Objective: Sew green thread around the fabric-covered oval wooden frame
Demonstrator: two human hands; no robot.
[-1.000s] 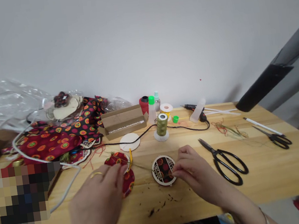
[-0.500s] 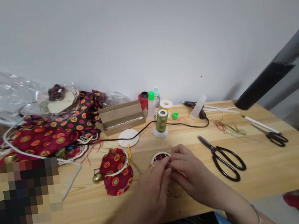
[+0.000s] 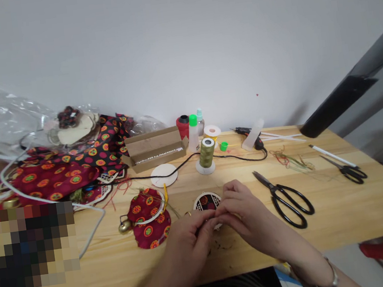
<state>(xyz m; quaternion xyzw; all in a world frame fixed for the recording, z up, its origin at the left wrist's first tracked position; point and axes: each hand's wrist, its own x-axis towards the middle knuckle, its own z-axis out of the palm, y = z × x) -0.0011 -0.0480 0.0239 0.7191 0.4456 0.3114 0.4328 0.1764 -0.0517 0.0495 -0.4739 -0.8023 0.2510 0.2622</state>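
Note:
A small round wooden lattice disc with red patterned cloth behind it point(image 3: 206, 201) lies on the wooden table point(image 3: 344, 208), partly covered by my fingers. My left hand point(image 3: 190, 242) and my right hand point(image 3: 244, 212) meet over its near edge, fingertips pinched together on it. To the left lie red patterned cloth rounds with a white ring and a yellow strip point(image 3: 149, 217), and a small brass bell point(image 3: 125, 226) beside them. Dark crumbs lie under my hands.
Large black scissors point(image 3: 285, 198) lie right of my hands, small scissors point(image 3: 345, 170) and a white pen farther right. Behind stand an olive thread spool point(image 3: 207, 154), bottles, a cardboard box point(image 3: 155, 149), a glue gun point(image 3: 250, 136) with its black cord, a fabric pile point(image 3: 57, 173) and plastic wrap.
My left hand left the red cloth rounds and came right to join my right hand on the lattice disc. The cloth rounds now lie uncovered.

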